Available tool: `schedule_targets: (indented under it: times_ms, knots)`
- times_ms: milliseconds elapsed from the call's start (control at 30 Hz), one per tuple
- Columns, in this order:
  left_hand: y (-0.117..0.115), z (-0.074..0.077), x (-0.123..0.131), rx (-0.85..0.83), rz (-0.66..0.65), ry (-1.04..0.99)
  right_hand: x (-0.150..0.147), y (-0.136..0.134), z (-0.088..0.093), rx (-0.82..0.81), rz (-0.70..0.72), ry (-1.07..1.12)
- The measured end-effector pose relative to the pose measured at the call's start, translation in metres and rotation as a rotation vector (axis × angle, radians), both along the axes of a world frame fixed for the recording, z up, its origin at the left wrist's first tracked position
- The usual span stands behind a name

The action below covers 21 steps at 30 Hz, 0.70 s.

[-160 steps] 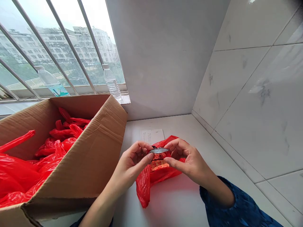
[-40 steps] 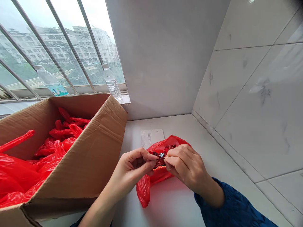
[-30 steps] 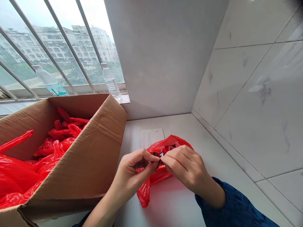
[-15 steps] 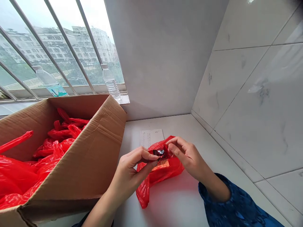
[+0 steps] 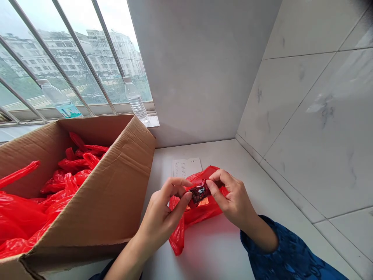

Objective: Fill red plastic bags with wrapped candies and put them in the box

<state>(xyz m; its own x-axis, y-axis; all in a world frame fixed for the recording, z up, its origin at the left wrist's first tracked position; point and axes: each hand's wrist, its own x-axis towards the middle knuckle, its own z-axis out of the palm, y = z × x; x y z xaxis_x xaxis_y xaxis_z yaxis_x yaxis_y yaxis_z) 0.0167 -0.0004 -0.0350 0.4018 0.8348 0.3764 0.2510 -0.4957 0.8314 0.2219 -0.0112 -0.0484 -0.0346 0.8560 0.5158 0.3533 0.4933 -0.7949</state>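
Note:
Between my two hands is a small wrapped candy in a shiny dark red and black wrapper with pale print. My left hand pinches its left end between thumb and forefinger. The right end is gripped by the thumb and fingers of my right hand. Just beneath lies a red plastic bag on the white surface, its handle trailing toward me. Something orange shows at the bag, partly hidden by the candy and my fingers.
On the left stands an open cardboard box holding several red plastic bags. A printed white sheet lies behind the bag. Two plastic bottles, one with a blue label and one clear, stand by the barred window. A tiled wall bounds the right.
My right hand has closed on the candy's right end, where its fingers were at the red bag. The candy is now stretched between both hands, more of its wrapper showing.

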Motion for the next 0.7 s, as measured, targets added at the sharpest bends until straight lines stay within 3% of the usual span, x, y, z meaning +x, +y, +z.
schedule_targets:
  times_ms: [100, 200, 367, 533, 700]
  knots:
    - [-0.002, -0.002, 0.000, 0.064, -0.024, -0.061, -0.001, -0.001, -0.001, -0.075, 0.006, 0.101]
    - [-0.001, -0.003, 0.000, 0.001, -0.026, -0.123, 0.000, -0.001, -0.003, -0.096, 0.033, 0.124]
    - [0.002, 0.000, 0.000, -0.195, -0.082, -0.073, 0.005, 0.003, -0.004, 0.052, -0.023, -0.044]
    - [0.004, 0.003, -0.001, -0.168, -0.110, 0.033, 0.015, 0.007, 0.002, 0.071, -0.015, -0.155]
    - [0.008, 0.016, -0.014, -0.064, 0.102, 0.368, 0.034, 0.014, 0.005, -0.044, -0.174, -0.364]
